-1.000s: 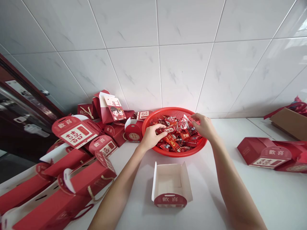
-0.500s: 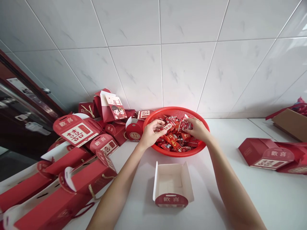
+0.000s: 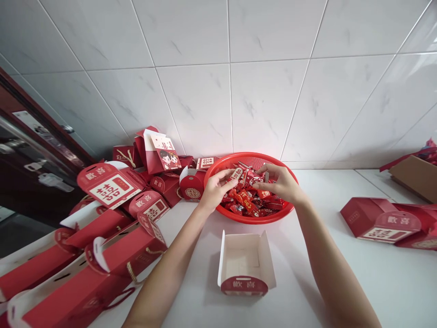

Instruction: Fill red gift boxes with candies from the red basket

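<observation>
A red plastic basket (image 3: 254,219) filled with red-wrapped candies (image 3: 247,200) stands against the tiled wall. At its left side, my left hand (image 3: 220,187) pinches a small red-and-white wrapped candy (image 3: 236,173) between thumb and fingers. Over the right part of the basket is my right hand (image 3: 280,182), its fingers curled around a red-and-white wrapped candy (image 3: 256,179). In front of the basket, between my forearms, an open red-and-white box (image 3: 244,286) shows a bare white inside.
Many red gift boxes (image 3: 112,189) with rope handles are piled on the left of the white counter (image 3: 191,282). More red boxes (image 3: 378,218) lie at the right, before a brown cardboard box (image 3: 414,175). A door with a key stands far left.
My left hand has closed on a small candy. The fingers of my right hand have moved slightly left, onto another candy. The open box has stayed in place.
</observation>
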Available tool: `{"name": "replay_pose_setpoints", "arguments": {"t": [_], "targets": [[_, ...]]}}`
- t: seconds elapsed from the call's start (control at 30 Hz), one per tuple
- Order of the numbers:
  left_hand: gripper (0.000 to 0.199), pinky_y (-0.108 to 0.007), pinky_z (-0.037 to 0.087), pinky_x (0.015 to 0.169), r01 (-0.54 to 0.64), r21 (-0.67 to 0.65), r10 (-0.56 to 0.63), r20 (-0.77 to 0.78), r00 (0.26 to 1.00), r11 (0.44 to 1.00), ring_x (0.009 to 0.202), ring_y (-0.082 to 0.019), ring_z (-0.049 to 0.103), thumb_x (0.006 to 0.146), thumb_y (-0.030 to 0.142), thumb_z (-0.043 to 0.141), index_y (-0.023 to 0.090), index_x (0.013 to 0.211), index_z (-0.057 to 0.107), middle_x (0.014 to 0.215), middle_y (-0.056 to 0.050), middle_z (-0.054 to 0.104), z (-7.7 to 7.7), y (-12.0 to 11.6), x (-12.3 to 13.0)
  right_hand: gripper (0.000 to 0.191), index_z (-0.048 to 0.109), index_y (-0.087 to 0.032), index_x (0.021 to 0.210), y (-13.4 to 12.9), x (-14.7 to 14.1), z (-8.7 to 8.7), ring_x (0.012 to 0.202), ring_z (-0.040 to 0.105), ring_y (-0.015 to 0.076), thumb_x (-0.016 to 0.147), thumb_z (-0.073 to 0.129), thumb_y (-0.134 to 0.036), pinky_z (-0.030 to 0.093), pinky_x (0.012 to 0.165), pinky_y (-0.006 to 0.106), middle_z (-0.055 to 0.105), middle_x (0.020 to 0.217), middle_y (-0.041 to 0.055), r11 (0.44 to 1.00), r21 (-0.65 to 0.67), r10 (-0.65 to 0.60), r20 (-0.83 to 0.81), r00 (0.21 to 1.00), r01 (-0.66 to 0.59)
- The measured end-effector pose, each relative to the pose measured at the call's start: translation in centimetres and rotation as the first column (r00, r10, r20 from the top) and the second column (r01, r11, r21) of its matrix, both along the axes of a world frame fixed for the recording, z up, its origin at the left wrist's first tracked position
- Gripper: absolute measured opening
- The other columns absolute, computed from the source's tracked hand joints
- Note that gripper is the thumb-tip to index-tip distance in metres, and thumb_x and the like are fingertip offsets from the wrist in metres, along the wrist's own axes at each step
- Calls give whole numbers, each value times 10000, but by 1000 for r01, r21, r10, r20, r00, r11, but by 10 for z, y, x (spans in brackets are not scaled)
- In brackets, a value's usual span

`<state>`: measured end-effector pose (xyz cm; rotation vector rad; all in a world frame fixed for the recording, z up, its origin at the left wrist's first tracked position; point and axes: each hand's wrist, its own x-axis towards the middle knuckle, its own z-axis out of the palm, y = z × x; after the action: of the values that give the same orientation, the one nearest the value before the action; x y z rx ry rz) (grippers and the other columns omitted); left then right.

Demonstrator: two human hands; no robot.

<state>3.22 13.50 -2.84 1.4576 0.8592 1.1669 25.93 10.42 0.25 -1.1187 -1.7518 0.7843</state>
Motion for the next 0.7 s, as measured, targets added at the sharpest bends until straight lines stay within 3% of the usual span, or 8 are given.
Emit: {"name": "replay_pose_setpoints", "arguments": {"t": [0.17, 0.4, 0.6, 0.7], "targets": [[430, -422, 565, 1005, 13, -14, -12, 68, 998, 1000, 1170, -293, 685, 754, 380, 803, 188, 1128, 716, 1178, -76, 759, 1, -9, 10, 290, 694, -207, 893, -2, -6, 1, 608, 489, 148, 712, 829, -390, 439, 636, 323, 426, 613, -79, 997, -26, 68, 29, 997, -67], [463, -397, 592, 916, 47, -69, -45, 35, 998, 996, 1076, -278, 711, 704, 362, 825, 190, 1114, 700, 1071, -58, 779, 4, -12, 12, 247, 694, -195, 879, 4, -8, -7, 628, 493, 144, 718, 799, -351, 456, 639, 324, 447, 647, -69, 996, -51, 72, 36, 997, -70], [487, -414, 566, 969, 24, -36, -22, 39, 999, 999, 1094, -280, 710, 675, 394, 886, 179, 1067, 693, 1099, -78, 776, 3, -11, 12, 339, 680, -184, 837, 1, -14, -6, 731, 583, 164, 733, 847, -460, 513, 702, 326, 595, 757, -18, 967, -130, 187, -210, 960, -217], [500, -423, 562, 983, 30, -68, -22, 112, 993, 997, 1107, -285, 711, 639, 394, 916, 183, 1033, 690, 1083, -73, 782, 2, -11, 12, 356, 705, -198, 865, 1, -19, -8, 816, 631, 183, 719, 868, -479, 543, 740, 327, 667, 846, 8, 950, -187, 170, -357, 919, -249]]}}
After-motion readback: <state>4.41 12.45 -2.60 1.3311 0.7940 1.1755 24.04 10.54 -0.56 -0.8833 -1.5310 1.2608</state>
